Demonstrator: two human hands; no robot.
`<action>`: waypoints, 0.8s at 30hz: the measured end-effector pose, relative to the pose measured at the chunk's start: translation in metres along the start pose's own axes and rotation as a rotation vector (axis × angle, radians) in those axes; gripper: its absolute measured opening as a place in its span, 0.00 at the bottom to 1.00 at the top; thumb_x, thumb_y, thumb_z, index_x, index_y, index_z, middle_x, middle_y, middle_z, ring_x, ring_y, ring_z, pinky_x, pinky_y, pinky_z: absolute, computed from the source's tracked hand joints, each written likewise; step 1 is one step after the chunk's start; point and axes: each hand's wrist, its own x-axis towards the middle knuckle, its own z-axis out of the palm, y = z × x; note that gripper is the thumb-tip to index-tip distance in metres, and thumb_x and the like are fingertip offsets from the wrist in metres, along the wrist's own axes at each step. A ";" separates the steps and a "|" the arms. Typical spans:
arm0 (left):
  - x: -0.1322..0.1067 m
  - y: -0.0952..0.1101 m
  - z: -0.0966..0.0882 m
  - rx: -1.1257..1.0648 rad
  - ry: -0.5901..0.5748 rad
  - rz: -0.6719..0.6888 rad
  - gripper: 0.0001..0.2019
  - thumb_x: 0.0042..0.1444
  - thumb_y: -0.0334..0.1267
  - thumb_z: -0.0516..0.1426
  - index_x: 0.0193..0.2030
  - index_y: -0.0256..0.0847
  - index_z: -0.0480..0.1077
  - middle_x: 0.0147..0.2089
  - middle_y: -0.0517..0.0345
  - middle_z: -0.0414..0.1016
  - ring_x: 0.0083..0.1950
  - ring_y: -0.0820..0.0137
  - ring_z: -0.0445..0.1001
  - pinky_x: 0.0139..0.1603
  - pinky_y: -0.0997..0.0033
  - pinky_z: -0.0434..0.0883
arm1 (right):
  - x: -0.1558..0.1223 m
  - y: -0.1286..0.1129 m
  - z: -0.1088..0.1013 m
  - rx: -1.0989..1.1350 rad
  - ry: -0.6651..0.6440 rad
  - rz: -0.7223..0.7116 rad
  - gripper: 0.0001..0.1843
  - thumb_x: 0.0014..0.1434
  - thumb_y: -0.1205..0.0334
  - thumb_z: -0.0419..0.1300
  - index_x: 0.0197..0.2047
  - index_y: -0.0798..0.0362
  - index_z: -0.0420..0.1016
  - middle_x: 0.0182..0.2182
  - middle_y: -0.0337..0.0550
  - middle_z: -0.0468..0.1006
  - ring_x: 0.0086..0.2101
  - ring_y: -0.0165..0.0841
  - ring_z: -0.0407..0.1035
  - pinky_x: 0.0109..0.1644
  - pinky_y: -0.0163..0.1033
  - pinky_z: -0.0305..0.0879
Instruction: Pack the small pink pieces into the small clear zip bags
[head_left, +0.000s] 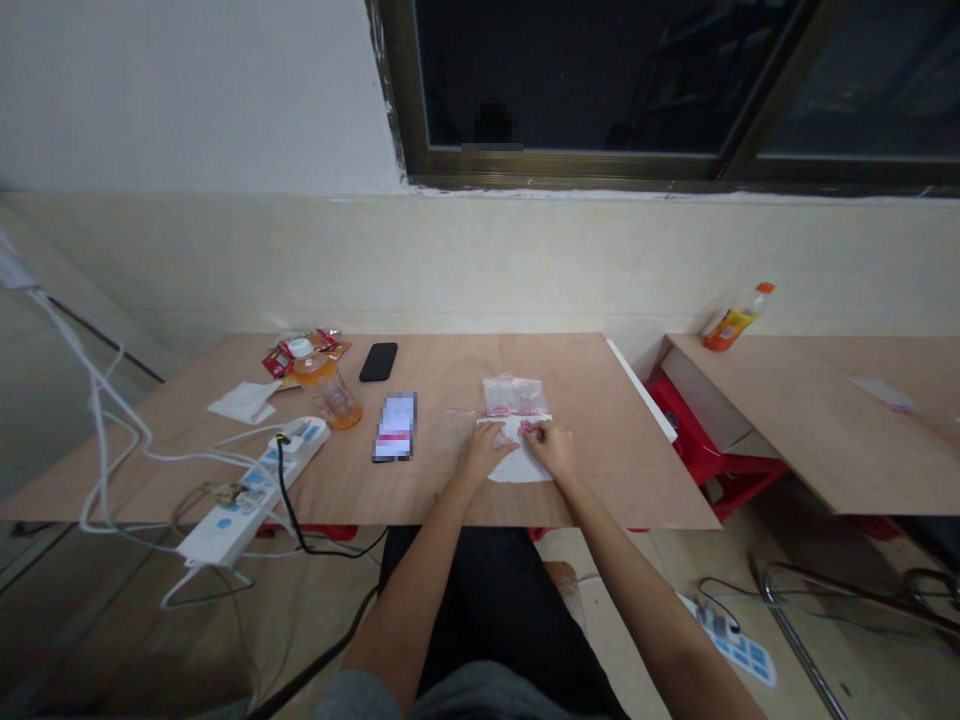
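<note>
A white sheet of paper [520, 467] lies near the front edge of the wooden table, with small pink pieces [525, 427] on its upper part. My left hand [482, 452] rests on the sheet's left side, fingers stretched out and seemingly holding nothing. On the right, my right hand [553, 450] has thumb and fingers pinched together at the pink pieces; what kind of thing they are is too small to tell. Just beyond the paper is a clear plastic bag [514, 393] with pink along its near edge. Left of my hands, a thin transparent sheet or bag [454, 428] lies flat.
Left on the table are a lit phone [396, 427], a dark phone [378, 362], an orange drink bottle [328, 385], tissue [244, 402], red wrappers [279, 360] and a corded power strip [255, 493]. A second table [832, 400] holds another bottle [736, 322]; red stools [694, 440] stand between.
</note>
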 end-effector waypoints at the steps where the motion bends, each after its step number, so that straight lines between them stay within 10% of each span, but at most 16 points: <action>1: 0.000 -0.001 0.001 0.001 -0.004 0.013 0.21 0.52 0.44 0.64 0.51 0.41 0.70 0.49 0.49 0.75 0.53 0.60 0.73 0.55 0.55 0.72 | 0.000 0.000 0.000 -0.004 0.002 -0.008 0.10 0.56 0.53 0.60 0.35 0.50 0.79 0.28 0.42 0.76 0.32 0.35 0.68 0.38 0.38 0.56; 24: 0.006 -0.004 0.001 -0.145 -0.065 -0.127 0.24 0.46 0.47 0.66 0.48 0.38 0.71 0.35 0.58 0.73 0.35 0.68 0.71 0.38 0.67 0.70 | 0.000 -0.001 -0.001 0.194 -0.015 -0.074 0.13 0.59 0.53 0.57 0.36 0.52 0.78 0.28 0.43 0.75 0.32 0.34 0.66 0.39 0.37 0.57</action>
